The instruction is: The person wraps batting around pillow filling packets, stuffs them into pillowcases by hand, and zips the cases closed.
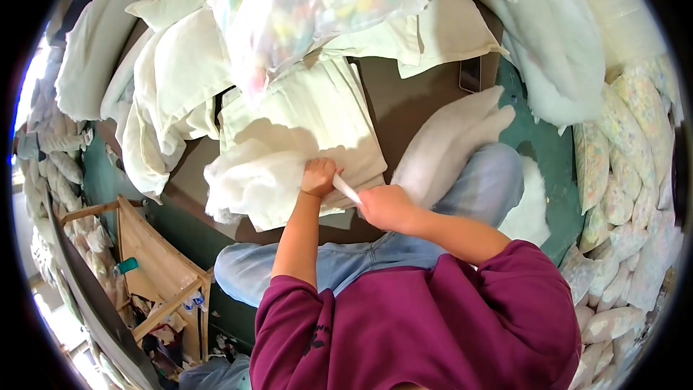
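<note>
My left hand is closed on fluffy white fibre stuffing, which bunches to its left over a stack of cream fabric covers. My right hand is closed too, and a narrow twisted strip of the stuffing stretches between the two hands. Beside my right hand, a longer piece of white batting rests against my bent knee. The fingertips of both hands are partly hidden.
Cream pillows and a clear bag of coloured scraps are piled at the back. A phone lies at the brown board's right edge. Scrap-filled bags stack up right; a wooden frame stands left.
</note>
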Demonstrator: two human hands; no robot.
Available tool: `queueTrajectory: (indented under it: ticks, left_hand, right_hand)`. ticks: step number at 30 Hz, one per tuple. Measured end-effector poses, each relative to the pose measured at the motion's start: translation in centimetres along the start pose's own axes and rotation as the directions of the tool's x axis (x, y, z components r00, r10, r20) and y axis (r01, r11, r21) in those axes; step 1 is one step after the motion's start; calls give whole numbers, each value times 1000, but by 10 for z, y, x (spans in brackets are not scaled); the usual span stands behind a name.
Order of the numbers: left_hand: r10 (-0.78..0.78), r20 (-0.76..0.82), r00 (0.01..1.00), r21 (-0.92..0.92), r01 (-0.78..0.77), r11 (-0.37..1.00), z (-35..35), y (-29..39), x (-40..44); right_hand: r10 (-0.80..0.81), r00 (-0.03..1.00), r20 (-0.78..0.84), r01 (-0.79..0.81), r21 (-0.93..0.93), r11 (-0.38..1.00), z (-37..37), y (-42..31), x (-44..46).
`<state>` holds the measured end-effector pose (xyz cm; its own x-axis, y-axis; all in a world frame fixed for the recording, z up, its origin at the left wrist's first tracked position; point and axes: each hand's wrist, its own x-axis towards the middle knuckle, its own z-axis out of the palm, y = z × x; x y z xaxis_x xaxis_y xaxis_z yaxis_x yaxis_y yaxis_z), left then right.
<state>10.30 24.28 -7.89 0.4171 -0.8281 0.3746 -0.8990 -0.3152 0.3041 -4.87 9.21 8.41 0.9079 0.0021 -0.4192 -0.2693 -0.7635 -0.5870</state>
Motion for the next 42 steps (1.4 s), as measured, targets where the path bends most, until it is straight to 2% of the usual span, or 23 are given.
queueTrajectory:
  ticks: [3, 4, 5, 6, 7, 8, 9, 10, 11, 14, 17, 18, 19, 20, 22, 25, 28, 32, 33, 34, 38, 40, 42]
  left_hand:
    - [-479, -112, 871, -442, 388, 809, 23, -20, -14]
    - [-469, 96, 878, -71, 476, 877, 11, -33, -6]
    - [-438, 300, 847, 296, 354, 887, -1, -45, 3]
    - [-539, 125, 833, -207, 553, 807, 1, -56, -12]
    - [-539, 90, 837, -153, 546, 823, 0, -49, -14]
    - [-535, 50, 843, -94, 537, 838, -6, -44, -14]
    - [-525, 5, 851, -28, 525, 851, -12, -43, -11]
    - [-553, -14, 833, -48, 552, 832, -11, -45, -12]
    - [-583, -28, 812, -69, 580, 812, -3, -48, -17]
    - [-649, -10, 761, -144, 641, 754, 14, -58, -30]
    - [-697, -2, 717, -147, 690, 709, 12, -52, -24]
    - [-722, 10, 692, -147, 715, 684, 10, -50, -21]
    - [-746, 23, 666, -145, 740, 657, 8, -48, -19]
    - [-741, 36, 670, -123, 739, 663, 6, -46, -18]
    - [-731, 61, 680, -72, 733, 676, -1, -43, -14]
    - [-700, 83, 709, -7, 703, 711, -8, -42, -6]
    - [-616, 51, 786, -3, 617, 787, -13, -41, -6]
    - [-573, 53, 818, 40, 571, 820, 13, -58, -23]
    - [-642, 31, 766, -158, 638, 754, 10, -59, -20]
    - [-706, 30, 708, -354, 668, 655, 4, -54, -17]
    - [-813, 462, 356, -813, 536, -227, -41, -17, 21]
    - [-547, 499, 672, -740, 2, -673, -130, 61, 59]
    - [-634, 352, 689, -721, -232, -653, -176, 118, 82]
  right_hand:
    - [-54, 974, 222, 31, 104, 994, -39, -7, -30]
    - [-156, 925, 347, 99, 177, 979, -59, 1, -48]
    - [-86, 978, 192, 44, 214, 976, -72, 27, -61]
    - [-2, 999, 37, -8, 267, 964, -83, 54, -74]
    - [0, 922, -387, 85, 204, 975, -98, 83, -73]
    - [-96, 840, -534, -48, -250, 967, -119, 131, -72]
    - [80, 828, -555, -429, -536, 727, -152, 162, -72]
    - [345, 588, -731, -725, -288, 625, -171, 217, -64]
    - [376, 637, -673, -750, -428, 504, -200, 259, -70]
    - [252, 312, -916, -863, -163, 478, -266, 326, -70]
    - [80, 335, -939, -653, -170, 738, -255, 301, -18]
    - [79, 459, -885, -576, -229, 785, -230, 331, 13]
    - [438, 485, -757, -666, 5, 746, -205, 323, 53]
    - [787, 563, -250, -557, 588, 586, -194, 281, 78]
    - [870, 479, 117, 11, 990, -139, -134, 310, 149]
    - [771, 627, -108, 571, 737, -362, -139, 297, 198]
    - [492, 804, -334, 567, 680, -464, -147, 282, 195]
    - [655, 694, -298, 547, 810, -211, -122, 257, 193]
    - [748, 622, -233, 454, 885, -102, -105, 236, 178]
    - [660, 691, -294, 370, 929, 27, -86, 213, 162]
    - [65, 908, -415, 356, 843, 403, -21, 100, 90]
    - [-172, 882, -439, 448, 668, 594, -38, 36, 50]
    - [-297, 787, -540, 572, 462, 677, -58, -11, 18]
